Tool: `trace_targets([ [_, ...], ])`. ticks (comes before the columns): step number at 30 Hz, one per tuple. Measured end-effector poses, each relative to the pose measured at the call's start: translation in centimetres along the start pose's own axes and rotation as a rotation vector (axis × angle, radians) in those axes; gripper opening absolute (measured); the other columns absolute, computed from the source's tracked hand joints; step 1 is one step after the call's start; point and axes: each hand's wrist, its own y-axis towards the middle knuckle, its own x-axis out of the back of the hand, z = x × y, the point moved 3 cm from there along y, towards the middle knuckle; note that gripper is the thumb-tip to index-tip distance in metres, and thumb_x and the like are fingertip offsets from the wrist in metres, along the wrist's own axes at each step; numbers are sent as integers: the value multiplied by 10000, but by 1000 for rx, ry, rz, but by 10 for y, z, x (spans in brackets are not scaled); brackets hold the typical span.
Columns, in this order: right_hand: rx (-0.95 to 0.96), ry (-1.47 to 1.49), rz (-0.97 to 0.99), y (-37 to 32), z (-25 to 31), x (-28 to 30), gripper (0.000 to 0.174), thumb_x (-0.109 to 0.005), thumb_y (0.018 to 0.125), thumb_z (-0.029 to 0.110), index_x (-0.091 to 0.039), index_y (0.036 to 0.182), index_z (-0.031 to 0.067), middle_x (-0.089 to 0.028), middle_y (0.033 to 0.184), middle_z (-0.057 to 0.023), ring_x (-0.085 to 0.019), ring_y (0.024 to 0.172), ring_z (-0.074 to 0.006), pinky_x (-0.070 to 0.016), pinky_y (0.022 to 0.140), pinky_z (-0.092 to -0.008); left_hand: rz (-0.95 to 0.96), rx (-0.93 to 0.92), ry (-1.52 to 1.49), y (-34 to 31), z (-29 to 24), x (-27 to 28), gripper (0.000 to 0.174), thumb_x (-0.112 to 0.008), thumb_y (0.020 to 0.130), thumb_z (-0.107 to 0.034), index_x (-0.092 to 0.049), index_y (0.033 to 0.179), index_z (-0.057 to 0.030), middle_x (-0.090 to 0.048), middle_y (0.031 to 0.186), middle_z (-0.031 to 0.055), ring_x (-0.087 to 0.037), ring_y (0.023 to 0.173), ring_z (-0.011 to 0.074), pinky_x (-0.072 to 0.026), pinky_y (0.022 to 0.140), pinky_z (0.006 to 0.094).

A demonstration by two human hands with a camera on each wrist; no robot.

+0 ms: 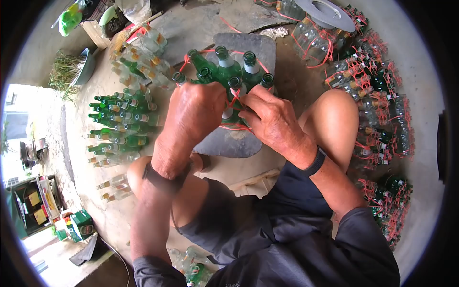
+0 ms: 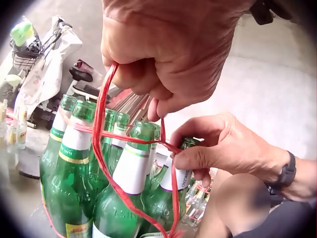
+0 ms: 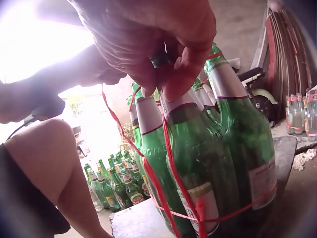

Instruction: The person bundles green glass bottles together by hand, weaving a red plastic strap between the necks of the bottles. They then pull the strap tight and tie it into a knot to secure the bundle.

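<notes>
Several green glass bottles (image 1: pixel 228 67) with white neck labels stand grouped upright on a dark stone slab (image 1: pixel 224 147) between the person's knees. Red plastic string (image 2: pixel 101 134) runs around their necks, and another loop circles them lower down. Above the bottle tops, the left hand (image 1: pixel 193 112) grips a length of this string in curled fingers, and the strand drops down past the bottles. The right hand (image 1: pixel 276 120) pinches the string between thumb and fingers beside a near bottle's neck, as the left wrist view shows.
Loose green bottles (image 1: pixel 119 117) stand on the floor at left, with clear bottles (image 1: pixel 148 50) behind them. Red-tied bottle bundles (image 1: pixel 377 107) line the right wall. A grey round lid-like disc (image 1: pixel 330 13) lies atop bottles at the back right. A green box (image 1: pixel 81 225) sits lower left.
</notes>
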Motion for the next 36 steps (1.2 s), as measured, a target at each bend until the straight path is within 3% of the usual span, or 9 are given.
trace_targets([
  [7, 4, -13, 15, -1, 1, 1, 225, -809, 840, 6, -660, 1005, 39, -607, 997, -135, -698, 862, -403, -585, 703, -492, 171, 71, -77, 27, 21, -4, 142, -746, 901, -130, -832, 971, -41, -746, 794, 193, -770, 764, 346, -602, 718, 431],
  [12, -6, 41, 11, 0, 0, 3, 266, -806, 835, -13, -674, 1057, 51, -620, 995, -129, -700, 851, -399, -584, 690, -485, 284, 163, -88, 31, 32, -8, 141, -767, 905, -162, -864, 993, -109, -765, 816, 170, -773, 783, 346, -608, 743, 437],
  [20, -2, 67, 4, -1, -3, 3, 294, -799, 833, -21, -680, 1091, 52, -623, 1001, -134, -702, 852, -402, -581, 689, -493, 254, 213, 237, 19, 24, -8, 166, -732, 949, -268, -872, 961, -178, -777, 853, 142, -760, 833, 402, -619, 770, 498],
  [22, 0, 65, 3, -1, -3, 4, 295, -798, 832, -20, -681, 1093, 53, -624, 1003, -134, -702, 854, -402, -581, 689, -495, 224, 232, 257, 15, 21, -9, 164, -729, 945, -258, -867, 948, -170, -774, 848, 150, -759, 830, 407, -619, 768, 504],
  [24, -9, 35, 10, -1, -4, 4, 313, -839, 829, -20, -729, 1118, 33, -685, 1026, -109, -743, 872, -353, -609, 732, -437, 193, 248, 282, 10, 16, -7, 161, -727, 940, -247, -863, 936, -161, -770, 843, 158, -758, 826, 411, -619, 767, 510],
  [27, -4, 47, 6, -2, -5, 3, 319, -835, 830, -25, -728, 1125, 37, -682, 1026, -112, -743, 875, -360, -608, 727, -440, 205, 294, 344, 1, 12, -8, 164, -711, 927, -221, -853, 931, -139, -764, 831, 178, -755, 821, 425, -620, 767, 520],
  [31, 3, 69, -12, -2, -4, 4, 324, -838, 832, -21, -725, 1129, 43, -677, 1026, -110, -739, 875, -365, -606, 721, -445, 123, 360, 288, -19, 21, -20, 177, -686, 913, -177, -841, 966, -107, -760, 855, 203, -756, 832, 438, -613, 783, 514],
  [33, 5, 71, -1, -2, -4, 3, 330, -841, 833, -15, -720, 1134, 46, -673, 1027, -107, -735, 871, -368, -603, 719, -448, -22, 399, 92, -26, 24, -22, 141, -687, 902, -171, -787, 841, -92, -726, 792, 225, -724, 780, 484, -592, 708, 558],
  [36, 2, 58, 5, -3, -6, 2, 332, -845, 834, -10, -717, 1135, 48, -669, 1027, -107, -733, 872, -365, -602, 723, -448, -45, 430, 24, -32, 26, -26, 141, -667, 910, -145, -785, 866, -80, -703, 805, 251, -707, 790, 496, -579, 712, 549],
])
